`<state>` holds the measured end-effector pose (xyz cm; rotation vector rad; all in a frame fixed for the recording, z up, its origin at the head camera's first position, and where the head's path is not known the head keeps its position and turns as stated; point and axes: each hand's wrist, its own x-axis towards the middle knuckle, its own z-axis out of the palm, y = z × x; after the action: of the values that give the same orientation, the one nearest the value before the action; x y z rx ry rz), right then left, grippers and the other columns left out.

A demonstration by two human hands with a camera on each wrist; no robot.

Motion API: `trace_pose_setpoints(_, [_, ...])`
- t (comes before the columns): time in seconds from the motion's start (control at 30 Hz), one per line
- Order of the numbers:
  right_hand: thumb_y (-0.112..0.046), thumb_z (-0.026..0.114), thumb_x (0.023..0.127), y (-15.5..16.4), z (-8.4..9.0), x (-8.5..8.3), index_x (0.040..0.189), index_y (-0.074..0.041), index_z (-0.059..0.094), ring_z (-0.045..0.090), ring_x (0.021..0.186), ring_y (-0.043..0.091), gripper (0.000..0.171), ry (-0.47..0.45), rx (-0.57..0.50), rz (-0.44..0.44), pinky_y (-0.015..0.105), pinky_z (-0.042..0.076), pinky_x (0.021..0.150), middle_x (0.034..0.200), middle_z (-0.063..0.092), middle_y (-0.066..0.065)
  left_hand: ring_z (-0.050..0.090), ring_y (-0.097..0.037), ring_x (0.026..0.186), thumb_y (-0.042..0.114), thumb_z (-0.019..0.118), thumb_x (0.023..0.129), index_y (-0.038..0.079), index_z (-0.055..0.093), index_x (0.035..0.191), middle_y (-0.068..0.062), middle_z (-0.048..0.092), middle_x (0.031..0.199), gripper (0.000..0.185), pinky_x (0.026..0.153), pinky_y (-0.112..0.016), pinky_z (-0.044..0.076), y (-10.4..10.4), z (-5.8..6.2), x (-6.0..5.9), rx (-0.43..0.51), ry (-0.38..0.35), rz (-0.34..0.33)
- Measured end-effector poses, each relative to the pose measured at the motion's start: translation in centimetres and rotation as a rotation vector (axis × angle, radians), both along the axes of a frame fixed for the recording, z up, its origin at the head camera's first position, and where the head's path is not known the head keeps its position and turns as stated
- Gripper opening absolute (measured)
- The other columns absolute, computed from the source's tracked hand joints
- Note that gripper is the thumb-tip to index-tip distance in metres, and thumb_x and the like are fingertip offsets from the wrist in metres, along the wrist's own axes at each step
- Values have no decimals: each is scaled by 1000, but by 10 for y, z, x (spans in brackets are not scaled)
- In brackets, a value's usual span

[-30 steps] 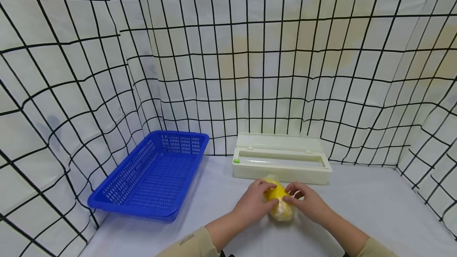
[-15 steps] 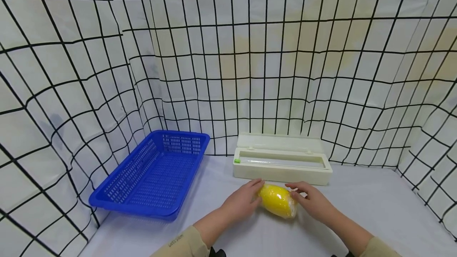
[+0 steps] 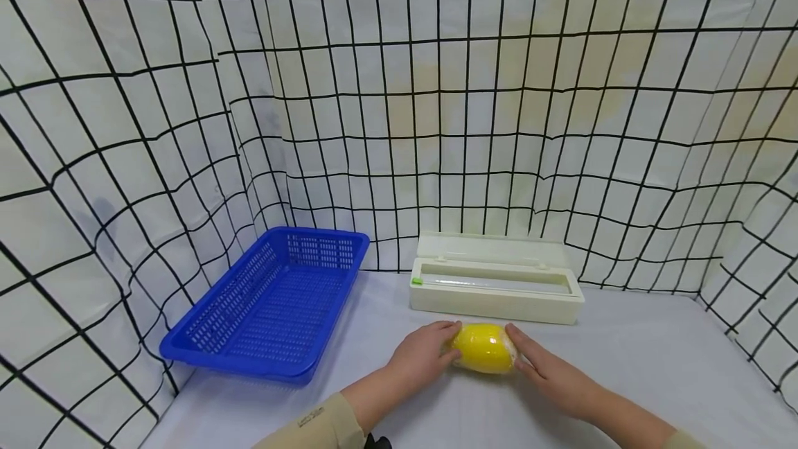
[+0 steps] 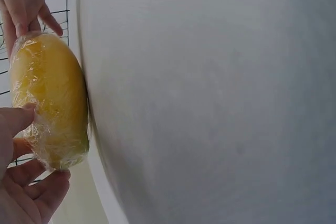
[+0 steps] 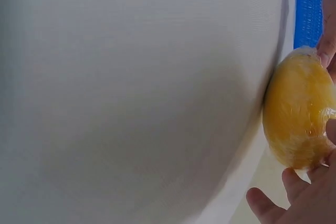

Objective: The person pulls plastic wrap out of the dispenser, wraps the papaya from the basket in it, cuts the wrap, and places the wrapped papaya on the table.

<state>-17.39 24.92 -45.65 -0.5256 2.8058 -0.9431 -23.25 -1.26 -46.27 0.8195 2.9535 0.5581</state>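
A yellow oval fruit (image 3: 485, 348) wrapped in clear cling film lies sideways just above or on the white tabletop, in front of the cling film dispenser. My left hand (image 3: 419, 353) holds its left end; in the left wrist view the thumb is on the wrapped fruit (image 4: 50, 85), with fingers curled around the end. At the opposite end, my right hand (image 3: 557, 374) holds the fruit between thumb and fingers, the fingers fairly straight. In the right wrist view crinkled film covers the near end of the fruit (image 5: 295, 103), and the outer fingers spread away from it.
A white cling film dispenser (image 3: 495, 305) stands behind the hands with its lid up and a film roll (image 3: 492, 284) inside. To the left sits a blue plastic basket (image 3: 233, 364). White walls with black grid lines (image 3: 461, 109) enclose the table (image 3: 648, 352).
The fruit has turned from pointing toward me to lying crosswise. My hands have moved from its sides to its two ends, and the right fingers have straightened.
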Motion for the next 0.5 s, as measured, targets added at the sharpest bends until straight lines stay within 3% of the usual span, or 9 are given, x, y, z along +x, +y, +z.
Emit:
trace_pose_setpoints(0.13, [-49,40,105,-2,0,-4,159,-13,20,26,146,35,68,16,17,-7,56,24,114,163,20,10,56,-17,125,39,67,94,19,56,141,3,58,138,53,104,-39,45,1,0,-1,30,-18,12])
trace_pose_setpoints(0.3, [-46,47,103,1,2,-4,157,-12,27,27,145,39,67,43,8,1,60,26,112,162,22,12,55,-19,122,38,72,90,18,58,137,-1,55,134,53,103,-42,45,1,2,-3,131,-110,31])
trace_pose_setpoints(0.5, [-37,58,100,3,5,-3,158,-18,25,41,136,43,69,38,-23,-53,61,43,100,161,25,13,46,-23,132,40,73,89,16,46,144,-6,44,145,65,107,-46,41,-1,2,-2,171,-162,70])
